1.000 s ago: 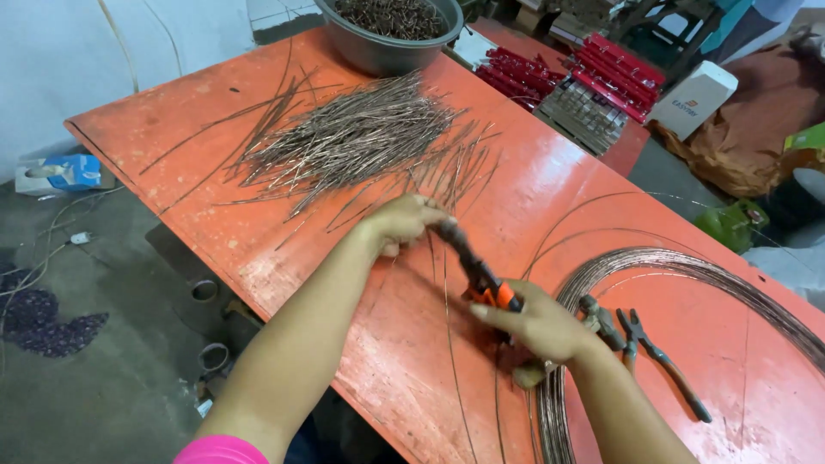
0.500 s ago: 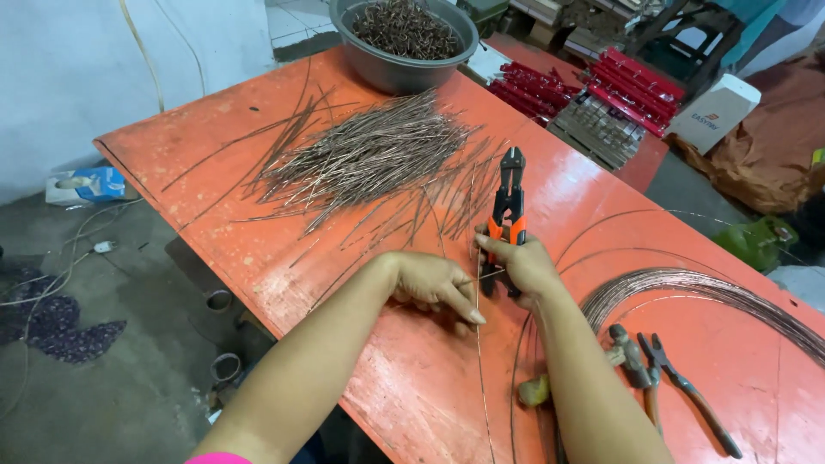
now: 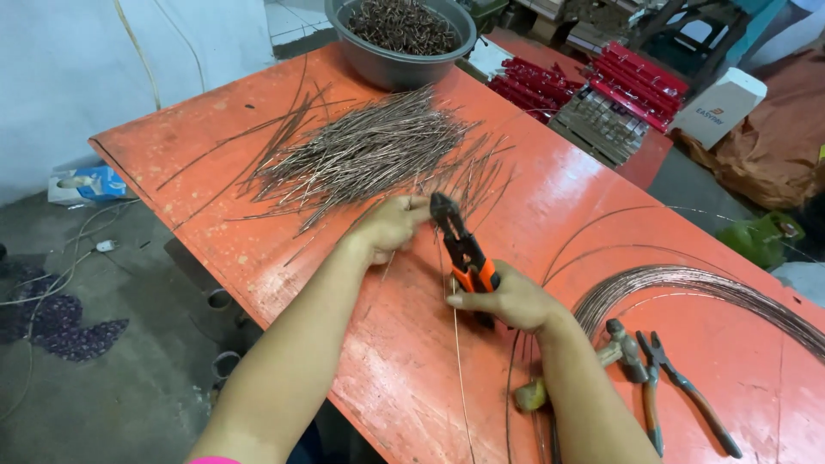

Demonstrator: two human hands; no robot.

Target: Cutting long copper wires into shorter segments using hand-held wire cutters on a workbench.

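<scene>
My right hand (image 3: pixel 507 301) grips the orange-and-black handles of a wire cutter (image 3: pixel 460 245), its black jaws pointing up-left toward my left hand. My left hand (image 3: pixel 391 225) pinches the end of a thin copper-coloured wire (image 3: pixel 454 344) right at the cutter's jaws. The wire runs down the orange table (image 3: pixel 550 185) toward its near edge. A pile of cut wire pieces (image 3: pixel 365 150) lies just beyond my left hand.
A grey bowl (image 3: pixel 400 39) of small wire bits stands at the table's far end. A wire coil (image 3: pixel 687 288), a hammer (image 3: pixel 623 348) and pliers (image 3: pixel 679 387) lie at the right. Red bundles (image 3: pixel 601 82), a white box (image 3: pixel 718 107) and floor clutter sit past the table.
The cutter swung from pointing straight up, away from me, to angling up-left. My left hand moved up from the table to the jaws, holding the wire end there.
</scene>
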